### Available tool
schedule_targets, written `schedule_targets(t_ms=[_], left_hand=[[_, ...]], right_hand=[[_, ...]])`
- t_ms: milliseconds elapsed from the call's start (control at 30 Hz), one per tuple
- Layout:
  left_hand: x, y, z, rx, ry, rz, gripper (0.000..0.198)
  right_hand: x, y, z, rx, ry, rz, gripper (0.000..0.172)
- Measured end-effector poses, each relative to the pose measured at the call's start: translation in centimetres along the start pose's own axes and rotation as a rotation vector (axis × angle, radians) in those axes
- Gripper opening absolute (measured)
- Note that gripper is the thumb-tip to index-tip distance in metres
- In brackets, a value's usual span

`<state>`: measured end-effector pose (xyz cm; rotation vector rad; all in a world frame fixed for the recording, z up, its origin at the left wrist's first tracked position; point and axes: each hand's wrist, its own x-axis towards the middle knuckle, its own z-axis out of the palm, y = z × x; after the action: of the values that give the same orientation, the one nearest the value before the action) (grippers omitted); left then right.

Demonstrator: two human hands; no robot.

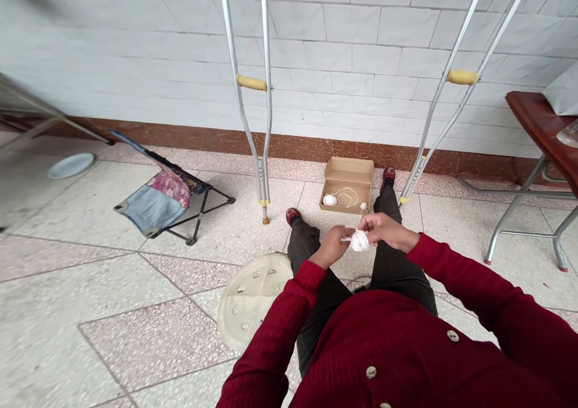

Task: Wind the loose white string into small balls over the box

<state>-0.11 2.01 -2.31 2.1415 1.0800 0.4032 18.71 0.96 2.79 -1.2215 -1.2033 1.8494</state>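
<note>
A white ball of yarn [360,241] is held between my two hands, above my lap. My left hand [333,247] is closed on a thin white stick-like piece [345,239] that reaches to the ball's left side; whether it is a stick or a bundle of strands I cannot tell. My right hand [389,230] has its fingers closed around the ball's right and upper side. On the floor beyond, an open cardboard box [347,207] contains a larger white yarn ball [330,200], a small white ball [363,206] and a loose loop of yarn.
Two metal crutches, a left one [261,173] and a right one [424,137], lean against the tiled wall. A folding stool [158,206] and a grey-white plate [71,165] are at left. A pale round lid-like disc [253,293] lies beside my leg. A brown table [539,116] stands right.
</note>
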Motion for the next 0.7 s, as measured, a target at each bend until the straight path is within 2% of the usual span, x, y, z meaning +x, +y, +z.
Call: schedule_targets(t_ms=[100, 200, 367, 467, 567, 633, 700], left_hand=[[0.6, -0.4, -1.0, 0.158, -0.015, 0.108, 0.027], [1.1, -0.2, -1.7, 0.308, -0.016, 0.132, 0.027], [1.1, 1.6, -1.3, 0.442, 0.022, 0.13, 0.033], [0.8, 2.6, -0.4, 0.345, 0.056, 0.069, 0.039], [0.3, 2.8, 0.3, 0.169, 0.085, -0.007, 0.039], [-0.1, 2.3, 0.6, 0.053, 0.083, -0.038, 0.037], [-0.4, 1.5, 0.7, -0.041, 0.054, -0.034, 0.036]], right_hand=[[-1.0, 2.0, 0.1, -0.087, -0.037, 0.108, 0.02], [-0.6, 4.3, -0.2, -0.169, -0.015, 0.214, 0.019], [2.9, 5.8, -2.2, -0.255, 0.303, 0.165, 0.019], [5.0, 5.2, -3.5, -0.242, 0.428, 0.085, 0.021], [5.8, 3.5, -4.1, -0.189, 0.517, 0.005, 0.023], [5.5, 1.9, -4.0, -0.077, 0.509, -0.051, 0.023], [4.4, 0.3, -3.5, 0.066, 0.43, -0.093, 0.025]])
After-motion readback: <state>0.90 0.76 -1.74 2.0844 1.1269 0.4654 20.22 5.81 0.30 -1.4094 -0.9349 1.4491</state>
